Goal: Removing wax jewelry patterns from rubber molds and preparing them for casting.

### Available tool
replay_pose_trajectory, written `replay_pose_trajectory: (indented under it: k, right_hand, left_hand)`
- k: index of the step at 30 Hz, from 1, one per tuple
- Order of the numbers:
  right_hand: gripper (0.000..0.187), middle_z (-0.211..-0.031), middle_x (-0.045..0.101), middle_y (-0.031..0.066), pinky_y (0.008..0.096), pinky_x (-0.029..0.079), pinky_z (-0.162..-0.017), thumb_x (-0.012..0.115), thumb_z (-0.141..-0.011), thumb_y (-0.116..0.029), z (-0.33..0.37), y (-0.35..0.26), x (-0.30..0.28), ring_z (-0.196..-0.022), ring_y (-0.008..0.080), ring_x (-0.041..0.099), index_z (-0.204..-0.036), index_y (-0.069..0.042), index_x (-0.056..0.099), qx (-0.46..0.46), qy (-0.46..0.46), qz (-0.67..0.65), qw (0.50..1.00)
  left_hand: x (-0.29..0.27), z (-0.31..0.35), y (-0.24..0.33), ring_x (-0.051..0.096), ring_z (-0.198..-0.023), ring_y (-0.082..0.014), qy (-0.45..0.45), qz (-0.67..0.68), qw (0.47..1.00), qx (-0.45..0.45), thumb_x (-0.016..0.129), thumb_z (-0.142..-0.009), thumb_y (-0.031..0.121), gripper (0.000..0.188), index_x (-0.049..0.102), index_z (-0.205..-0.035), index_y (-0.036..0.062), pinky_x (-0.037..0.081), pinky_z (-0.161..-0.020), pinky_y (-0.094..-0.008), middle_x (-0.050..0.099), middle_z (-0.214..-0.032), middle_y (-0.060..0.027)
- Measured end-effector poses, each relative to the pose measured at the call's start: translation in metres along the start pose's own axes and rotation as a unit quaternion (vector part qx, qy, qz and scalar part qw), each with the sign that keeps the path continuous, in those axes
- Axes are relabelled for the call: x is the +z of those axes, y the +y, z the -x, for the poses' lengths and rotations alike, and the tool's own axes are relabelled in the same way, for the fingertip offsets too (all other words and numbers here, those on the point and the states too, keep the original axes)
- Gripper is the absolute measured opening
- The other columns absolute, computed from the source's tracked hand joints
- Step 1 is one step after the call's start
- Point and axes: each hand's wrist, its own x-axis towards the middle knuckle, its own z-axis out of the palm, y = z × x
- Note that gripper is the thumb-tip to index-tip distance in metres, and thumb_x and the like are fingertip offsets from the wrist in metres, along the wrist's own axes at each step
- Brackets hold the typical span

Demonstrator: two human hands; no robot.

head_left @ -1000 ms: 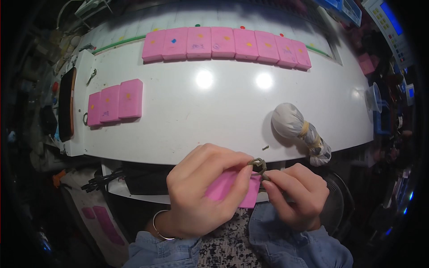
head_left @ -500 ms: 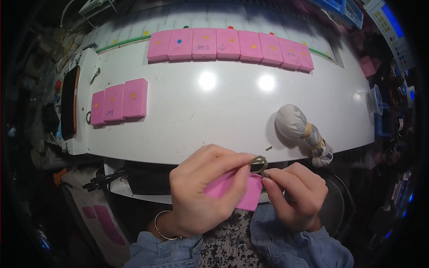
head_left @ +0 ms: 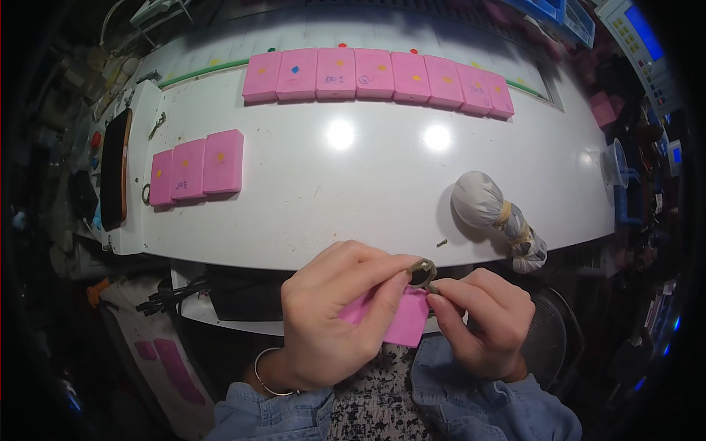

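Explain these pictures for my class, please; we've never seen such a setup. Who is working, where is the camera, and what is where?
There is no robot here: a person works with two bare hands. Every picture comes from one fisheye camera on their head, looking down, so straight edges bend. The left hand pinches a greenish ring. The right hand pinches a greenish bit beside it, perhaps part of it. A pink piece shows behind the left thumb. On the white table lie a row of eight pink blocks, three more at left, and a wrapped bundle at right.
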Motion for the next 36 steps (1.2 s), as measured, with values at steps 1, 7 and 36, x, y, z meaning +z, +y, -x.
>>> replay_pose_trajectory:
  k: [1, 7, 36]
  right_hand:
    - [0.017, -0.06, 0.053, 0.0075, 0.0282, 0.04, -0.041, 0.07, -0.065, 0.001, 0.0, 0.0, 0.0, -0.047, 0.0188, 0.052, -0.081, 0.002, 0.063, 0.0, 0.0, 0.0, 1.0]
    - [0.018, -0.061, 0.054, 0.0079, 0.0286, 0.04, -0.042, 0.069, -0.065, 0.002, 0.002, 0.0, -0.001, -0.048, 0.0192, 0.053, -0.082, 0.003, 0.063, 0.006, 0.002, -0.022, 1.0]
    - [0.025, -0.065, 0.058, 0.0066, 0.0233, 0.041, -0.047, 0.072, -0.066, 0.005, 0.012, 0.014, 0.005, -0.053, 0.0157, 0.055, -0.09, 0.002, 0.066, -0.009, 0.124, -0.023, 0.992]
  left_hand:
    - [0.0, 0.0, 0.0, 0.059, -0.064, -0.0174, 0.0, 0.004, 1.0, -0.001, 0.064, -0.07, -0.007, 0.02, 0.067, -0.089, -0.0009, 0.047, -0.056, -0.0258, 0.062, -0.074, -0.0098]
    - [0.0, -0.002, 0.007, 0.06, -0.065, -0.0161, -0.006, 0.008, 1.0, -0.009, 0.063, -0.072, -0.005, 0.016, 0.067, -0.087, -0.0026, 0.046, -0.058, -0.0246, 0.063, -0.074, -0.0109]
    - [-0.002, 0.004, 0.009, 0.059, -0.061, -0.0162, -0.018, 0.029, 0.999, 0.022, 0.064, -0.071, -0.006, 0.014, 0.066, -0.084, -0.0012, 0.047, -0.055, -0.0249, 0.063, -0.072, -0.0107]
